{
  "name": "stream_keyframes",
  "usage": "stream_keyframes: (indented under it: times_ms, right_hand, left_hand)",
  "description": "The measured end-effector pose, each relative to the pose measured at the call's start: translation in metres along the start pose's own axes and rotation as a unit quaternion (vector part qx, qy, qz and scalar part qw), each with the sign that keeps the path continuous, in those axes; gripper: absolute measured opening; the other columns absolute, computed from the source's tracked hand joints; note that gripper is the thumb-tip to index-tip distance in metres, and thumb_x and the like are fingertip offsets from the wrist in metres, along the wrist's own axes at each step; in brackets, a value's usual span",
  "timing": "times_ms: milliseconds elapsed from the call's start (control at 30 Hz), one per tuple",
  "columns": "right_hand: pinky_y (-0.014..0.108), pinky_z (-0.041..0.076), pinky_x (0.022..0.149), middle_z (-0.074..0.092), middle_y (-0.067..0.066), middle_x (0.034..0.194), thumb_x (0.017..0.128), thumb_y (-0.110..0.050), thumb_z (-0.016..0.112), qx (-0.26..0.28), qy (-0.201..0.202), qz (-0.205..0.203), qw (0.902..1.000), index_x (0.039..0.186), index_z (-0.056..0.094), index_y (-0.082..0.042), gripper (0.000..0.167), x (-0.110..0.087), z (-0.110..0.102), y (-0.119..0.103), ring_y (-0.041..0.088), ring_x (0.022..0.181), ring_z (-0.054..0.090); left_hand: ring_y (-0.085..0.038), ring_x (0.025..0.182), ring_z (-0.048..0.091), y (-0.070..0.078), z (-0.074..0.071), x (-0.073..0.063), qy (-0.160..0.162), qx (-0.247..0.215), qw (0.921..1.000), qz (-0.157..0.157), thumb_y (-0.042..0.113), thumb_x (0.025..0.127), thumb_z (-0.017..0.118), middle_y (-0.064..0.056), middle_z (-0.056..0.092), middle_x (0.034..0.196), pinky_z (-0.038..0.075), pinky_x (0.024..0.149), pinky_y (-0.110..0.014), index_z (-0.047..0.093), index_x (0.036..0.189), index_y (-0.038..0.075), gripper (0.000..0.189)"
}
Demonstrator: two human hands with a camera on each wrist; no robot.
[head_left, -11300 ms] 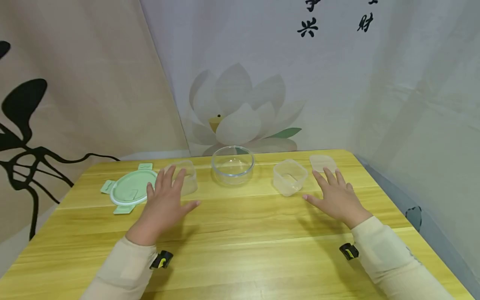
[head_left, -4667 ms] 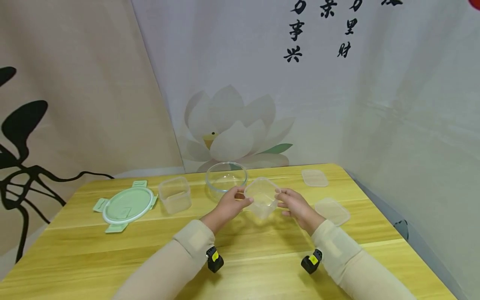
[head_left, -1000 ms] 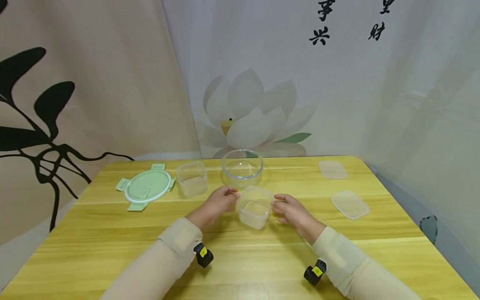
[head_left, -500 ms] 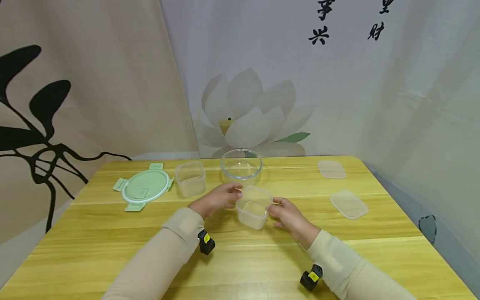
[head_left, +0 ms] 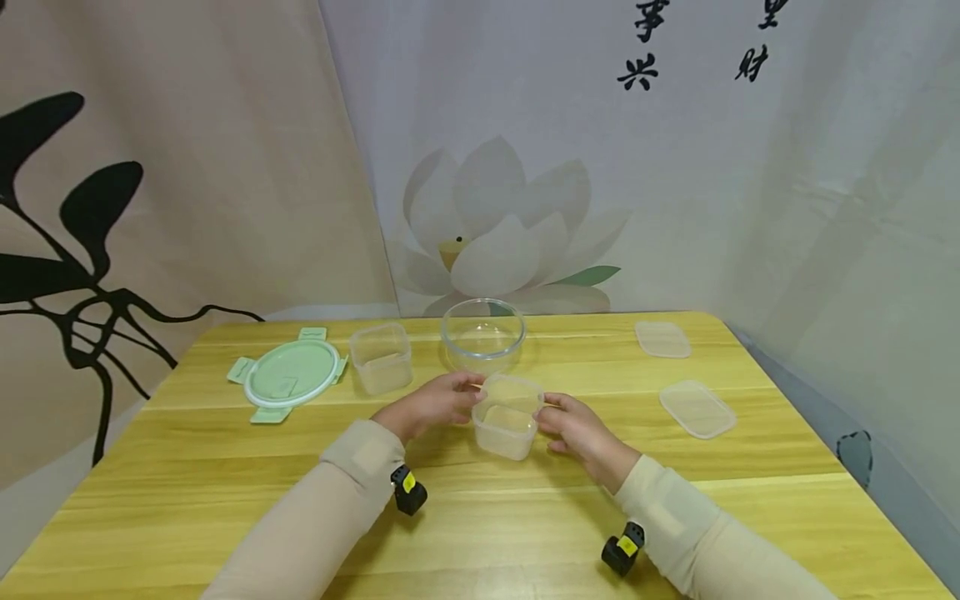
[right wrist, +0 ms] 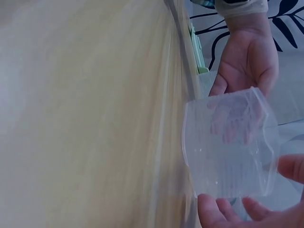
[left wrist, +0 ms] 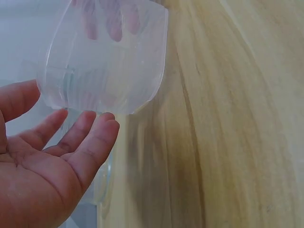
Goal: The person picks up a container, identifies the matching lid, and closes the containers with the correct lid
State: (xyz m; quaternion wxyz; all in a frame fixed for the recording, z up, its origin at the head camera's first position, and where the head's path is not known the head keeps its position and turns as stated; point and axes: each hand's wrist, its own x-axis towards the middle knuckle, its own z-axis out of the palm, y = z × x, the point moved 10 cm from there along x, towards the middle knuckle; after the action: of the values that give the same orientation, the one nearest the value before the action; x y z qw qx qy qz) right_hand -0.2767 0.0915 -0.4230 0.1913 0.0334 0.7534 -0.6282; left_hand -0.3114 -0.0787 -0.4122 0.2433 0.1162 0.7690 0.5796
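A clear, square plastic food container (head_left: 507, 417) is upright between my two hands near the middle of the table. My left hand (head_left: 435, 404) holds its left side, fingertips along the wall and thumb by the rim. On the opposite side my right hand (head_left: 581, 429) holds the container, its thumb near the rim and fingertips against the wall in the right wrist view. Through the clear wall of the container (left wrist: 104, 66), the other hand's fingers show in the left wrist view. Whether the base touches the table cannot be told.
Behind the hands stand a round glass bowl (head_left: 483, 337) and a second square container (head_left: 381, 358). A round green lid (head_left: 292, 372) with side clips lies at left. Two translucent square lids (head_left: 698, 409) lie at right. The wooden table (head_left: 510, 542) meets a cloth backdrop.
Over the last second my left fingers shift on the side of the container, which stays nearly in place. Earlier, the container was higher and farther back. The nearer square lid now lies apart from it.
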Motion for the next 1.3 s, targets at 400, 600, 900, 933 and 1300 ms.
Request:
stream_keyframes:
  times_ms: [400, 600, 900, 933, 1300]
  right_hand:
    - [0.042, 0.048, 0.092, 0.050, 0.024, 0.136, 0.097, -0.018, 0.050, 0.002, -0.032, -0.009, 0.9994, 0.144, 0.035, 0.004, 0.054, 0.009, -0.001, -0.003, 0.038, 0.123, 0.050]
    - [0.041, 0.048, 0.091, 0.049, 0.024, 0.138, 0.097, -0.019, 0.048, 0.001, -0.046, -0.012, 0.9989, 0.145, 0.036, 0.003, 0.054, 0.014, 0.000, -0.005, 0.035, 0.122, 0.050]
    - [0.046, 0.046, 0.096, 0.049, 0.025, 0.137, 0.097, -0.019, 0.047, -0.001, -0.068, -0.016, 0.9976, 0.143, 0.036, 0.004, 0.053, 0.021, 0.004, -0.006, 0.039, 0.125, 0.048]
    - [0.046, 0.046, 0.096, 0.049, 0.024, 0.137, 0.097, -0.020, 0.048, -0.001, -0.067, -0.015, 0.9976, 0.143, 0.036, 0.004, 0.053, 0.022, 0.004, -0.006, 0.038, 0.125, 0.048]
    - [0.044, 0.047, 0.093, 0.051, 0.024, 0.135, 0.094, -0.020, 0.050, -0.001, -0.060, -0.014, 0.9981, 0.143, 0.038, 0.004, 0.055, 0.027, 0.004, -0.004, 0.039, 0.124, 0.049]
  left_hand:
    - [-0.036, 0.117, 0.053, -0.005, 0.001, -0.007, 0.055, -0.025, 0.9982, -0.001, 0.011, 0.100, 0.050, -0.026, 0.050, 0.131, 0.049, 0.095, -0.047, 0.041, 0.140, -0.004, 0.044]
    - [-0.029, 0.108, 0.057, -0.008, -0.001, -0.012, 0.092, -0.033, 0.9952, -0.003, 0.010, 0.099, 0.052, -0.022, 0.053, 0.123, 0.050, 0.093, -0.047, 0.044, 0.137, -0.003, 0.042]
    - [-0.030, 0.107, 0.058, -0.008, -0.001, -0.023, 0.135, -0.043, 0.9899, 0.004, 0.008, 0.098, 0.053, -0.021, 0.053, 0.121, 0.051, 0.090, -0.047, 0.045, 0.135, -0.005, 0.040]
    - [-0.030, 0.107, 0.058, -0.008, -0.001, -0.024, 0.139, -0.043, 0.9894, 0.003, 0.008, 0.098, 0.053, -0.021, 0.053, 0.122, 0.051, 0.090, -0.047, 0.045, 0.135, -0.006, 0.040]
    - [-0.032, 0.109, 0.057, -0.007, 0.000, -0.027, 0.150, -0.046, 0.9876, 0.007, 0.008, 0.098, 0.054, -0.022, 0.051, 0.124, 0.050, 0.091, -0.049, 0.043, 0.136, -0.007, 0.042]
